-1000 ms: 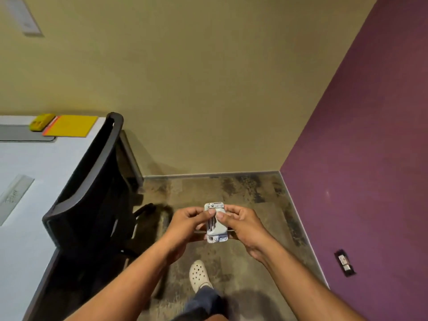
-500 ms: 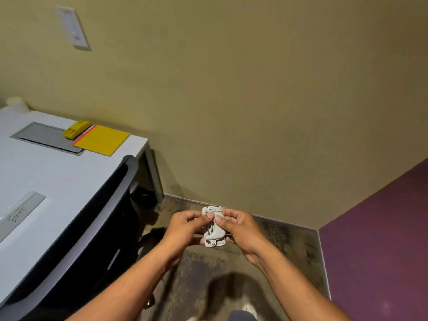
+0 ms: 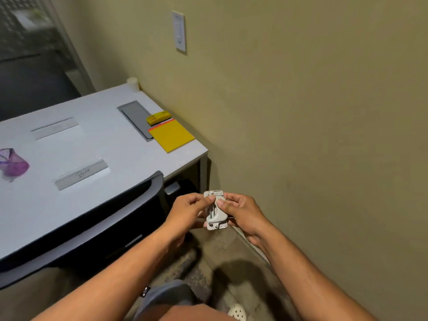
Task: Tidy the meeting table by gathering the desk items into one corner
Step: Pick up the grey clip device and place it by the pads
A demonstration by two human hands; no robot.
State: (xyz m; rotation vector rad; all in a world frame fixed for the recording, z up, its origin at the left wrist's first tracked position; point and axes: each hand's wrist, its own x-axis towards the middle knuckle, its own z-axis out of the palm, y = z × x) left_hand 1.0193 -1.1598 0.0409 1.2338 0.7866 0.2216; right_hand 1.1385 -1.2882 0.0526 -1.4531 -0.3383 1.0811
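Note:
Both hands hold a small grey metal-and-plastic device (image 3: 216,213) in front of me, off the table near the wall. My left hand (image 3: 187,210) pinches its left side and my right hand (image 3: 240,212) grips its right side, thumbs on top. On the white table (image 3: 115,144), the far right corner holds a yellow pad (image 3: 172,136) and a small yellow stapler-like item (image 3: 158,117). Two clear name plates (image 3: 81,173) (image 3: 55,128) lie further left. A purple see-through cup (image 3: 12,165) sits at the table's left edge of view.
A dark office chair back (image 3: 97,218) stands between me and the table. A grey cable hatch (image 3: 136,119) is set into the tabletop. A white cup (image 3: 133,83) stands at the far corner. The beige wall with a switch plate (image 3: 179,31) runs close on my right.
My view has swung left and up from the floor corner to the table. The purple wall has left view; more tabletop, a second name plate and the purple cup appear. Both hands keep holding the device.

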